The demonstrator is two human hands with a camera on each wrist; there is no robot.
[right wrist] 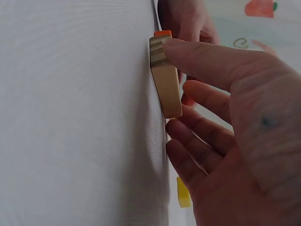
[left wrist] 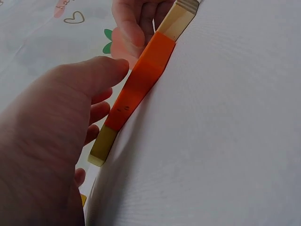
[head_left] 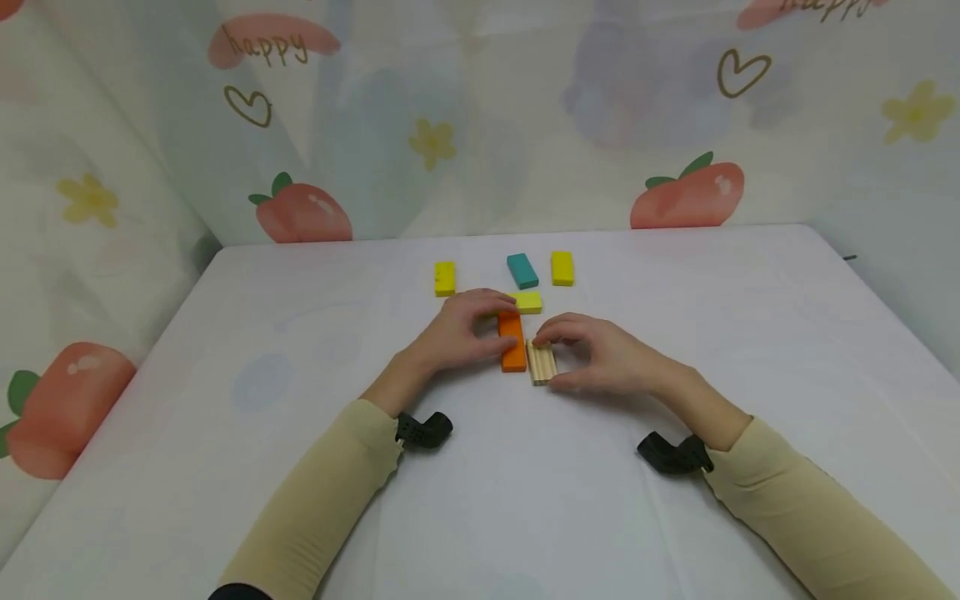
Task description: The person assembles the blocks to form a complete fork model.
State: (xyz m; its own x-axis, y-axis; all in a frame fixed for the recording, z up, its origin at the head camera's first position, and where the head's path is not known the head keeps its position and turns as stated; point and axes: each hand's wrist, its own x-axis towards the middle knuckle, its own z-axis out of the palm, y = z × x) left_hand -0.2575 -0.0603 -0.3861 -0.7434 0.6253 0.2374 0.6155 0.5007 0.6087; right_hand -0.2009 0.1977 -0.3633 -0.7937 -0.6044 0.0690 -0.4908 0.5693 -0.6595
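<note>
An orange block (head_left: pixel 513 360) lies lengthwise on the white table, with a plain wooden block (head_left: pixel 542 367) close along its right side. My left hand (head_left: pixel 463 332) curls about the orange block from the left, thumb over it and fingers near its far end. From the right, my right hand (head_left: pixel 611 357) holds the wooden block, its thumb at the near end and fingers toward the far end, as the right wrist view shows too. Just beyond the orange block a yellow block (head_left: pixel 530 302) lies crosswise, partly hidden by the left fingers.
Farther back on the table (head_left: pixel 525 500) lie a yellow block (head_left: pixel 445 279) on the left, a teal block (head_left: pixel 522 272) set at a slant, and another yellow block (head_left: pixel 562 268) on the right. A printed cloth (head_left: pixel 495 192) hangs behind the table's back edge.
</note>
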